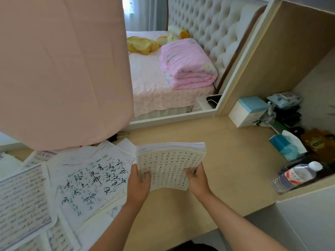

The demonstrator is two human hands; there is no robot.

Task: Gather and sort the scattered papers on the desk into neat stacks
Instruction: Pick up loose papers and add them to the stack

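Note:
A thick stack of gridded writing sheets (pixel 168 163) is held above the wooden desk (pixel 235 160), its far edge tilted up. My left hand (pixel 139 180) grips the stack's left edge, thumb on top. My right hand (pixel 196 177) grips its lower right edge. Left of my hands, scattered papers (pixel 90 178) overlap on the desk: a sheet with large brush characters, and lined pages (pixel 23 200) covered in handwriting at the far left.
A pink cloth-covered object (pixel 63 69) hangs over the desk's left rear. At the right stand a white-blue box (pixel 248 111), a tissue pack (pixel 286 145), a water bottle (pixel 297 175) and small clutter. A binder clip (pixel 125 135) lies near the mirror frame.

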